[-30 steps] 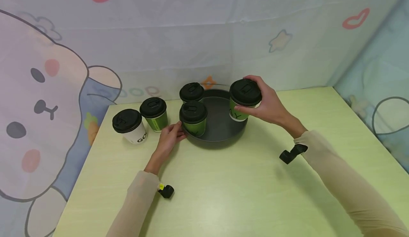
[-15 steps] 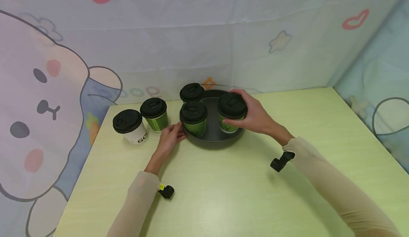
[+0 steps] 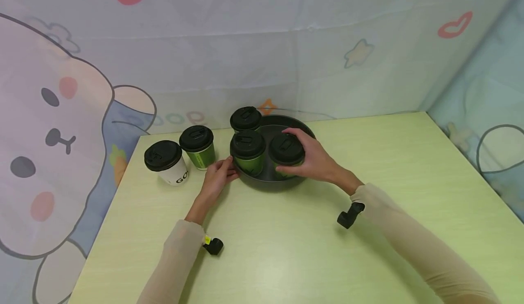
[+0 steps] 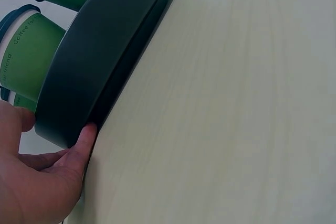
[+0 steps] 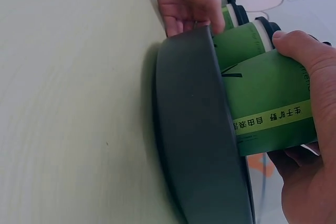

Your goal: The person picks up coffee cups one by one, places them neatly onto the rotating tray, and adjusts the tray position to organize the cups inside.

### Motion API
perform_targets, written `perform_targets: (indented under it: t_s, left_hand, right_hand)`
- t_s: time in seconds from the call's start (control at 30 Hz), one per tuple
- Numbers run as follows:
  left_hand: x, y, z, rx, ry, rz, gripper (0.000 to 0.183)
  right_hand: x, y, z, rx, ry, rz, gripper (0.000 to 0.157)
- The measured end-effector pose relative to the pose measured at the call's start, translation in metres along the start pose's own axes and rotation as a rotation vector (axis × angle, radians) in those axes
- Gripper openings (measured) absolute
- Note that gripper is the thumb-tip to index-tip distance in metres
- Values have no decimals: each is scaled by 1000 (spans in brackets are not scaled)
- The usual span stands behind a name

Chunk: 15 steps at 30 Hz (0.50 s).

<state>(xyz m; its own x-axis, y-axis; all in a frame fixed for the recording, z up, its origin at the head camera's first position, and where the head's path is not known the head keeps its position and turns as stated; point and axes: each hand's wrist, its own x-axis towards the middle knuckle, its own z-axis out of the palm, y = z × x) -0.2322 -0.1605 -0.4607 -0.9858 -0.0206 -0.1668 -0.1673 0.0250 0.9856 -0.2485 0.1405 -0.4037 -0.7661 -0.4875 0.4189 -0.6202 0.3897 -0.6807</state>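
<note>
A round dark pan (image 3: 268,185) stands on the table. My left hand (image 3: 217,179) pinches its left edge, thumb at the rim and fingers low on the wall (image 4: 100,51). My right hand (image 3: 313,160) grips a green paper coffee cup (image 3: 286,151) with a black lid, inside the pan's right part; in the right wrist view the cup (image 5: 273,98) is partly behind the rim. To its left in the pan stands another green cup (image 3: 248,151). A third green cup (image 3: 245,118) is behind that one, its base hidden.
Left of the pan, a green lidded cup (image 3: 198,147) and a white lidded cup (image 3: 165,160) stand close together on the pale table (image 3: 262,249). A printed cloth (image 3: 229,58) hangs right behind the table's back edge.
My right hand has carried its green cup left and down, from above the pan's right rim into the pan beside the front cup. My left hand has stayed on the pan's edge.
</note>
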Motion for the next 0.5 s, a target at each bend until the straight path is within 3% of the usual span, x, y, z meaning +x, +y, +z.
perform_targets:
  t_s: [0.5]
  left_hand:
    - [-1,0,0,13,-1,7,50]
  right_hand:
    - [-1,2,11,-13,-2,-19,93]
